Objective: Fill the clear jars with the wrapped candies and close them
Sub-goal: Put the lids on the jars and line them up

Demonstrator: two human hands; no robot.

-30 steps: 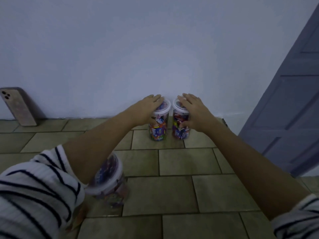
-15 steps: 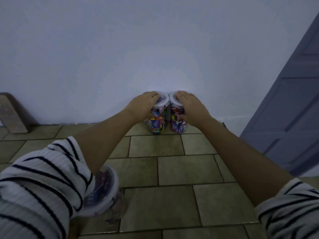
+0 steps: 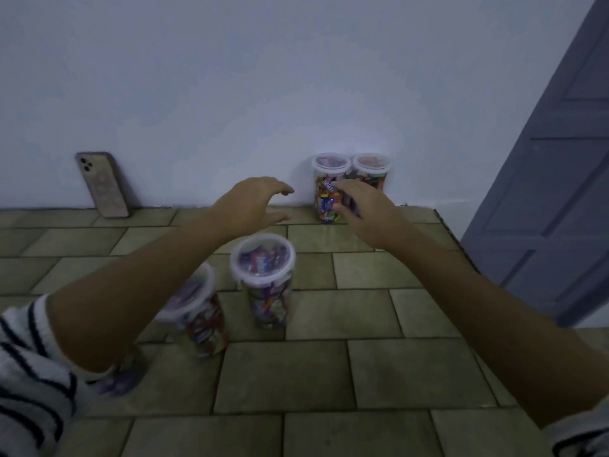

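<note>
Two lidded clear jars full of wrapped candies stand side by side against the wall: the left one point(image 3: 329, 179) and the right one point(image 3: 371, 169). My right hand point(image 3: 365, 209) hovers in front of them, fingers spread, holding nothing. My left hand point(image 3: 250, 206) is open too, left of those jars and above the floor. Nearer to me, a third lidded candy jar point(image 3: 265, 278) stands on the tiles, and a fourth point(image 3: 201, 315) is partly hidden under my left forearm.
A phone point(image 3: 102, 184) leans against the white wall at the left. A grey door point(image 3: 560, 179) stands at the right. The floor point(image 3: 379, 374) is olive tile. Something blurred and purple point(image 3: 123, 374) lies under my left sleeve.
Both hands have let go of the two jars at the wall and drawn back toward me. The view has shifted, bringing the two nearer jars and the phone into sight.
</note>
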